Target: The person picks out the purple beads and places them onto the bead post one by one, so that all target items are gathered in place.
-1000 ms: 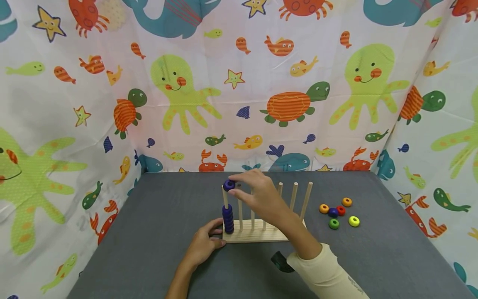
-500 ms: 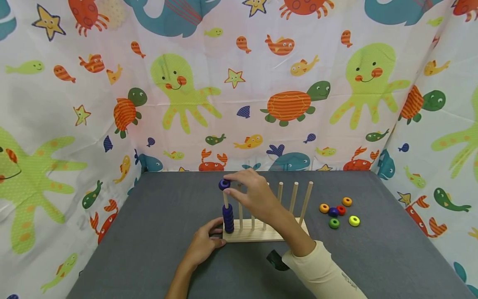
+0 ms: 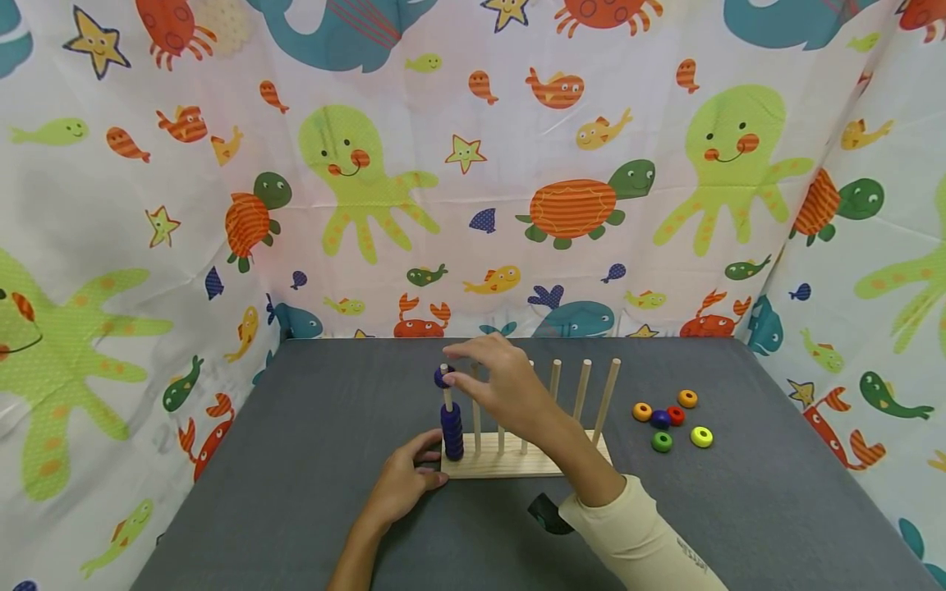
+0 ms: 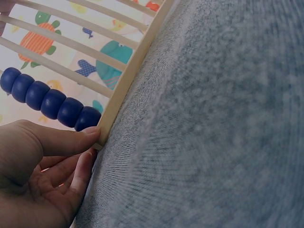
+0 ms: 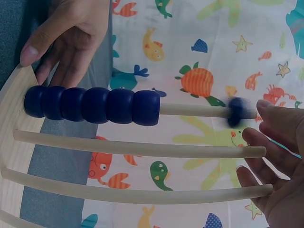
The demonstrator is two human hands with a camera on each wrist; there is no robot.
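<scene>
A wooden peg stand [image 3: 517,467] has a row of upright pegs on a flat base. Several dark blue beads [image 5: 95,104] are stacked at the bottom of its leftmost peg. Higher on that same peg is one more blue bead [image 5: 235,112], blurred and apart from the stack. My right hand [image 3: 502,386] is beside the peg's top, thumb and fingers spread, and the right wrist view shows them off the bead. With thumb and fingers, my left hand [image 4: 45,166] pinches the left end of the base, close to the stack.
Right of the stand lie loose beads: two orange, a red bead [image 3: 676,416], a blue bead [image 3: 661,419], a green bead [image 3: 662,442] and a yellow bead [image 3: 701,437]. The grey table [image 3: 355,386] is enclosed by a curtain [image 3: 473,164] printed with sea animals.
My right hand moved left, bringing the blue bead to the top of the leftmost peg, then let it go. The bead is now lower, round the peg. The left hand stays put.
</scene>
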